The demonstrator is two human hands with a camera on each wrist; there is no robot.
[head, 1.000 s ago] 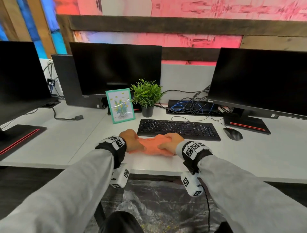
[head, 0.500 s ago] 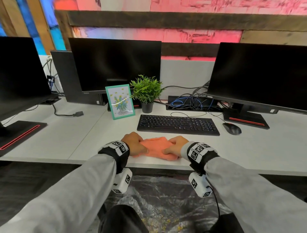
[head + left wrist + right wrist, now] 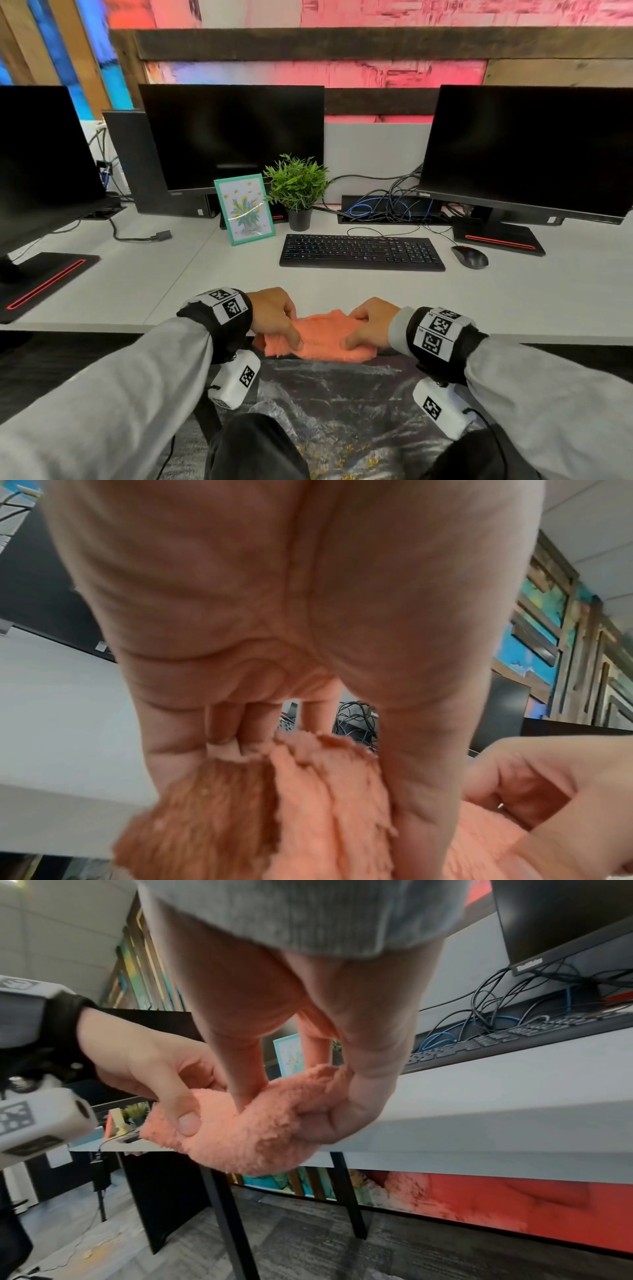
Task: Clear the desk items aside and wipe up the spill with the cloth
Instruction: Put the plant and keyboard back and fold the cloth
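Cloth point(image 3: 320, 337) is one soft, fluffy orange rag at the near desk point(image 3: 513, 308) edge; I pinch one end in my left hand point(image 3: 274, 317) and the other in my right hand point(image 3: 371, 323). It looks light and floppy, so the ends are good spots to hold. I count three screens, one keyboard point(image 3: 362, 253), one mouse point(image 3: 470, 257), one plant point(image 3: 297, 186), one picture point(image 3: 244, 209).

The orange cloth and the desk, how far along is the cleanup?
Done: the keyboard, picture frame and plant sit back from the front of the desk, and no spill shows there. In hand: left hand and right hand both pinch the cloth at the desk's front edge. Left: likely just setting the cloth down.
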